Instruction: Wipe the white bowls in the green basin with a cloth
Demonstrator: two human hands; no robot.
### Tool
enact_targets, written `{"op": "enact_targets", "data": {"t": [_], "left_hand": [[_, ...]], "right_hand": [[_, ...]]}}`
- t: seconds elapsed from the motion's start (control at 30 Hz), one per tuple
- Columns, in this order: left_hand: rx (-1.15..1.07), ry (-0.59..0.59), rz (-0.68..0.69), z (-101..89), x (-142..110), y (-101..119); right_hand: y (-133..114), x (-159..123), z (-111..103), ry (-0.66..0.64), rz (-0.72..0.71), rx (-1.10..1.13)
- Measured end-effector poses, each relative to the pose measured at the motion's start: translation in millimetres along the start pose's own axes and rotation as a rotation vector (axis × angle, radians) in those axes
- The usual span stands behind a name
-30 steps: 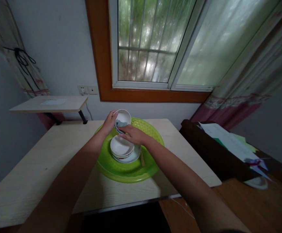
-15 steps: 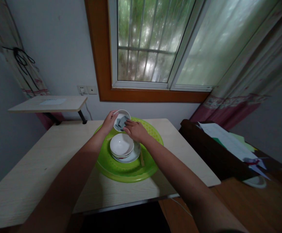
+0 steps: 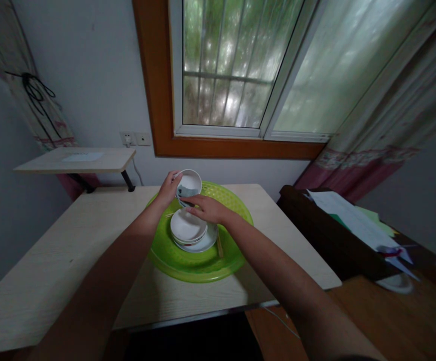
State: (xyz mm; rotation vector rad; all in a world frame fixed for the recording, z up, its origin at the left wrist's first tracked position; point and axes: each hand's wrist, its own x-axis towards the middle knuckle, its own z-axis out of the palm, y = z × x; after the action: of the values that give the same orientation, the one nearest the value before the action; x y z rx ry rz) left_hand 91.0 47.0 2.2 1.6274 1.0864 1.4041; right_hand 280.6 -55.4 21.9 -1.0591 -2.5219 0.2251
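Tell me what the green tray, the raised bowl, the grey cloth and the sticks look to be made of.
Green tray: likely plastic, given its bright even colour and smooth, slightly shiny rim.
Raised bowl: probably glazed ceramic; white and smooth, though melamine could look alike.
Grey cloth: soft fabric, matte; fibre unclear.
Sticks: wood or bamboo, from their tan colour.

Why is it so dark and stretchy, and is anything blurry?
Head view: dim room, bright glare spots in the window; head view: the wide lens seems to stretch the right curtain, which looks smeary; head view: soft shadows on the table near the green tray, and the bowl's fine details look fuzzy.
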Motion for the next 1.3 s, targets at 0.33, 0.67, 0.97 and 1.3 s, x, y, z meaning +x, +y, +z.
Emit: {"op": "enact_targets", "data": {"t": [0.33,0.67,0.97,1.3], "left_hand": [[0.007,0.003,-0.009,0.7,-4,5],[0.013,-0.030,-0.014,3.0,-6,6],[0.045,-0.074,0.019,5.1,-7,5],[-0.041,-0.190,0.100,10.4,-14,9]], "right_hand": [[13,4,2,0.040,0.088,-0.292],[12,4,3,0.062,0.158,-0.303],[14,3,14,-0.020,-0.049,-0.050],[19,11,22,0.115,-0.047,-0.064]]}}
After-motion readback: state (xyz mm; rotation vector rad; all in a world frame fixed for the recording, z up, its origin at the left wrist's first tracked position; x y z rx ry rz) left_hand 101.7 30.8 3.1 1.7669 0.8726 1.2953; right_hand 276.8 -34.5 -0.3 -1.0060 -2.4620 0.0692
